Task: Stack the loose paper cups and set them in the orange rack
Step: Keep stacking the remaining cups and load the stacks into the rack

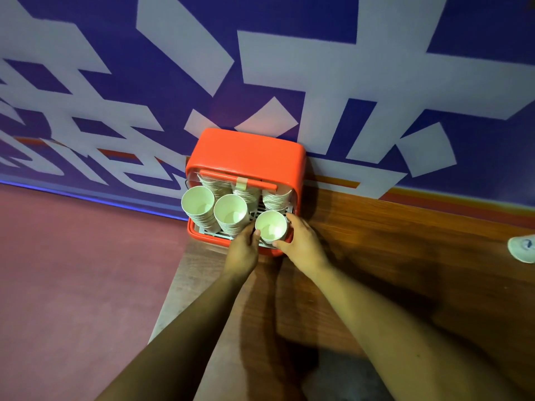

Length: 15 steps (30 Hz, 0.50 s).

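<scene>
The orange rack (246, 151) stands on the wooden counter (376, 256), backed against the blue-and-white wall (289, 68). At its left, the front-left cup stack (198, 202) and the front-middle cup stack (230, 211) stand upright on the white grid, touching each other. Next, the left hand (243, 250) holds the left side of the front-right cup stack (271, 226), and the right hand (301, 241) curls thumb and fingers round its other side. The two hands are close together, both clamped on that one stack. It sits low in the rack's front-right corner.

The step in hand looks like seating this last front stack. It wants to stay upright and go straight down until its base lies flat on the grid, clear of the middle stack. A light grip is best, since paper rims crush easily, and one hand should let go at a time so nothing tips.

Counted, the rack holds six stacks. Three are in front and three behind under the handle: rear-left stack (211, 183), rear-middle stack (246, 195), rear-right stack (276, 198). The cups in each are too tightly nested to count. At the far right edge lies one whitish object (522, 248). It may be a loose cup on its side, but I cannot tell.
</scene>
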### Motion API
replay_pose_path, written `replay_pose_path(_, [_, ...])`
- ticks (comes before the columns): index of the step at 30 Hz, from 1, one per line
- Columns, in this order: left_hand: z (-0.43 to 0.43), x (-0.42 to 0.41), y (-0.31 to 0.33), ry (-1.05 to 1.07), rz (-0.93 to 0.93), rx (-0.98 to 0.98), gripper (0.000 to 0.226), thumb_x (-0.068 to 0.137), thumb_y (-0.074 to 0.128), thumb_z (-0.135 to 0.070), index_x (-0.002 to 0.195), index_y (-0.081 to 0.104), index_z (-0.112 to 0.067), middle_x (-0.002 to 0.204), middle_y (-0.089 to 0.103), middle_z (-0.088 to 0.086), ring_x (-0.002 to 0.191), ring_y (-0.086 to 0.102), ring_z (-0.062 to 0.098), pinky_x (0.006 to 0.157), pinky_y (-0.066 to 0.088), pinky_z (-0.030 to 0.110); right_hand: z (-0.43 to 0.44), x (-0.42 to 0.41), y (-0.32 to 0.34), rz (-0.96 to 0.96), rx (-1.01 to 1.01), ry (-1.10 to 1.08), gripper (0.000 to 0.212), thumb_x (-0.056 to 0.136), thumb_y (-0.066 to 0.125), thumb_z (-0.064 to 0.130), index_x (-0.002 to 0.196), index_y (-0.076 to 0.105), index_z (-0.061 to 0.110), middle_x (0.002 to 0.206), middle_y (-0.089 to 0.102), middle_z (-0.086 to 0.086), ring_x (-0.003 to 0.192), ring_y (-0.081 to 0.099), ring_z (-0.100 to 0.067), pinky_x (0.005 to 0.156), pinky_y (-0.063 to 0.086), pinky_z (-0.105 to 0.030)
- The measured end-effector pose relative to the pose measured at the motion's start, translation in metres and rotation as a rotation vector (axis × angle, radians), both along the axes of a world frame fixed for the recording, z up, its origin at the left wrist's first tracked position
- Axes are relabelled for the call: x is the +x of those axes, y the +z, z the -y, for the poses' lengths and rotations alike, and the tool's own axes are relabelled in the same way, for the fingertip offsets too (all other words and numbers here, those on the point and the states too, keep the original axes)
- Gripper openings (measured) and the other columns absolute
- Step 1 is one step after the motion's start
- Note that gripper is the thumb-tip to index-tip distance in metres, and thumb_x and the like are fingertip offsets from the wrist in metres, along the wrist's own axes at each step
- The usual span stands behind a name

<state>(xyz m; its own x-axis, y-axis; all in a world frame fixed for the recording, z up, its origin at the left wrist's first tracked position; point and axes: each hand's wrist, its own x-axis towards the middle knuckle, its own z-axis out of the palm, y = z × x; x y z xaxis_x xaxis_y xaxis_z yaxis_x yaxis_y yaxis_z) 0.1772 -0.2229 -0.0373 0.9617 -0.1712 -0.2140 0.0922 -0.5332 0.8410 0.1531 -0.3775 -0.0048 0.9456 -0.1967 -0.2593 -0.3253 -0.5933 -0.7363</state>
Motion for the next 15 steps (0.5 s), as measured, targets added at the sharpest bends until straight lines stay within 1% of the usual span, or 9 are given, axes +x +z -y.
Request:
replay_pose_path(3, [-0.007, -0.011, 0.007, 0.033, 0.012, -0.004, 0.03, 0.104, 0.046, -0.02, 0.129, 0.06, -0.01, 0.127, 0.065, 0.003, 0.118, 0.058, 0.018, 0.093, 0.041, 0.025, 0.008, -0.014, 0.01, -0.002, -0.064, 0.004, 0.069, 0.083, 0.075, 0.02, 0.144, 0.043, 0.016, 0.144, 0.048, -0.001, 0.132, 0.046, -0.018, 0.106, 0.037, -0.026])
replay_pose_path(5, [-0.012, -0.022, 0.012, 0.059, 0.005, 0.031, 0.024, 0.101, 0.053, -0.019, 0.12, 0.061, -0.009, 0.116, 0.066, 0.004, 0.109, 0.061, 0.018, 0.086, 0.041, 0.025, 0.02, -0.031, 0.015, 0.008, -0.109, -0.014, 0.061, 0.086, 0.071, 0.023, 0.142, 0.046, 0.015, 0.142, 0.049, -0.002, 0.13, 0.047, -0.018, 0.104, 0.038, -0.026])
replay_pose_path(7, [-0.014, -0.032, 0.019, 0.047, 0.007, 0.081, 0.02, 0.097, 0.059, -0.016, 0.115, 0.061, -0.007, 0.11, 0.065, 0.005, 0.103, 0.062, 0.02, 0.083, 0.04, 0.024, 0.039, -0.053, 0.019, -0.013, -0.161, -0.053, 0.057, 0.089, 0.067, 0.028, 0.141, 0.047, 0.016, 0.143, 0.047, 0.0, 0.129, 0.048, -0.018, 0.101, 0.038, -0.025])
replay_pose_path(9, [-0.011, -0.04, 0.026, -0.038, 0.011, 0.143, 0.019, 0.095, 0.061, -0.015, 0.111, 0.062, -0.006, 0.108, 0.066, 0.008, 0.099, 0.062, 0.022, 0.081, 0.042, 0.026, 0.063, -0.079, 0.025, -0.038, -0.217, -0.091, 0.056, 0.091, 0.064, 0.034, 0.141, 0.047, 0.017, 0.143, 0.046, 0.001, 0.127, 0.048, -0.018, 0.102, 0.039, -0.027])
replay_pose_path(11, [0.003, -0.047, 0.037, -0.153, -0.005, 0.198, 0.024, 0.094, 0.061, -0.017, 0.115, 0.062, -0.004, 0.111, 0.064, 0.011, 0.099, 0.061, 0.023, 0.082, 0.043, 0.026, 0.093, -0.106, 0.034, -0.062, -0.247, -0.138, 0.055, 0.091, 0.063, 0.037, 0.14, 0.048, 0.015, 0.142, 0.045, -0.001, 0.127, 0.048, -0.02, 0.103, 0.04, -0.031])
replay_pose_path(13, [0.027, -0.053, 0.052, -0.266, 0.007, 0.241, 0.03, 0.093, 0.061, -0.02, 0.119, 0.061, -0.005, 0.113, 0.063, 0.012, 0.101, 0.061, 0.026, 0.081, 0.041, 0.026, 0.126, -0.134, 0.047, -0.077, -0.267, -0.207, 0.056, 0.092, 0.063, 0.036, 0.14, 0.048, 0.013, 0.142, 0.045, -0.004, 0.127, 0.048, -0.022, 0.104, 0.039, -0.032])
replay_pose_path(15, [0.061, -0.062, 0.066, -0.369, 0.056, 0.269, 0.029, 0.092, 0.061, -0.02, 0.117, 0.062, -0.005, 0.114, 0.064, 0.015, 0.105, 0.061, 0.031, 0.083, 0.041, 0.028, 0.161, -0.164, 0.059, -0.08, -0.3, -0.274, 0.056, 0.091, 0.063, 0.036, 0.139, 0.049, 0.01, 0.141, 0.046, -0.007, 0.127, 0.048, -0.025, 0.105, 0.038, -0.034])
